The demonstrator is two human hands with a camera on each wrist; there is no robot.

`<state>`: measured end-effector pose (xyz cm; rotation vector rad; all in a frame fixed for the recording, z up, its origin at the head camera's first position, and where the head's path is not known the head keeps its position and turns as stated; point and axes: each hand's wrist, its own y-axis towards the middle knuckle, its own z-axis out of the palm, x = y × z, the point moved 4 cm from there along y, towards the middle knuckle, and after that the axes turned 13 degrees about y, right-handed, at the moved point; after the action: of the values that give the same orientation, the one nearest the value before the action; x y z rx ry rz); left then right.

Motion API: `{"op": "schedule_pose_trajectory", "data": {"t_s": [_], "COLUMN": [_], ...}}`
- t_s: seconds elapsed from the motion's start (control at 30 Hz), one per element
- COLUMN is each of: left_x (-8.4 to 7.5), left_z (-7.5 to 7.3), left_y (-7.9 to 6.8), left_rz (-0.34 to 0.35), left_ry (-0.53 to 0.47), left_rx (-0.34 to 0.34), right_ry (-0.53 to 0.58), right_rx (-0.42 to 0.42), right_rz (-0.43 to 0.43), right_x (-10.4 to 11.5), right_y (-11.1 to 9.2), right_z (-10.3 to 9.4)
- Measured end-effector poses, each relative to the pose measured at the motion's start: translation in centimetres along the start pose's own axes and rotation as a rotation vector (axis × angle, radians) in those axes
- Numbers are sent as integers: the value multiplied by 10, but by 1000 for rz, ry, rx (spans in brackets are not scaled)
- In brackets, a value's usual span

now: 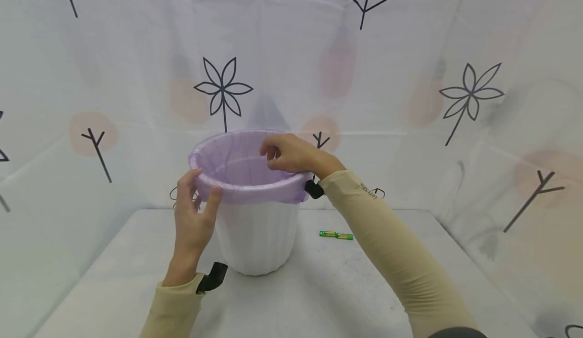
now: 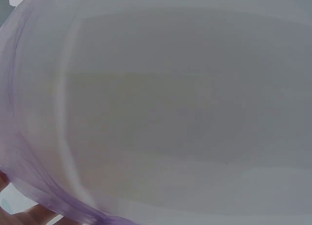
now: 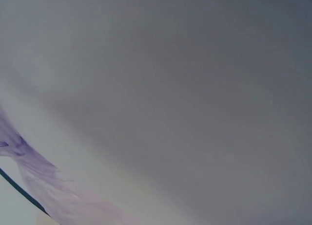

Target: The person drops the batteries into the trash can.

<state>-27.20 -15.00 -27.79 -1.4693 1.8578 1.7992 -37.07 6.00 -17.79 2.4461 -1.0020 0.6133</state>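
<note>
A white bin stands upright on the table, with a purple bag lining it and folded over its rim. My left hand is at the bin's near left side; its fingertips touch the lined rim and its thumb lies against the outside of the fold. In the left wrist view, fingers show below the purple edge. Over the opening on the right is my right hand, fingers curled inward, with nothing visible between them. Its wrist crosses the right rim. The right wrist view shows the white bin wall and bag.
Two slim green batteries lie end to end on the white table, right of the bin. Behind the table hangs a pale cloth printed with flowers and twigs. Each beige sleeve has a black wrist camera at its cuff.
</note>
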Motion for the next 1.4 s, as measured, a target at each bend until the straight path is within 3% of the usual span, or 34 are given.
{"op": "schedule_pose_trajectory", "data": {"t_s": [0.33, 0.5, 0.73, 1.1, 1.4], "left_x": [0, 1, 0, 2, 1], "left_z": [1, 0, -1, 0, 0], "left_y": [1, 1, 1, 0, 0], "left_rz": [3, 13, 8, 10, 12], "left_ry": [-7, -20, -16, -22, -18], "left_rx": [-2, -7, -6, -9, -7], "right_ry": [-7, -1, 3, -32, -40], "right_rx": [-10, -44, -139, -239, -289], "right_rz": [-24, -41, -81, -215, -182], "right_x": [-1, 6, 9, -6, -30], "right_y": [0, -11, -37, -87, -130], "right_z": [-3, -14, -32, -38, -37]}}
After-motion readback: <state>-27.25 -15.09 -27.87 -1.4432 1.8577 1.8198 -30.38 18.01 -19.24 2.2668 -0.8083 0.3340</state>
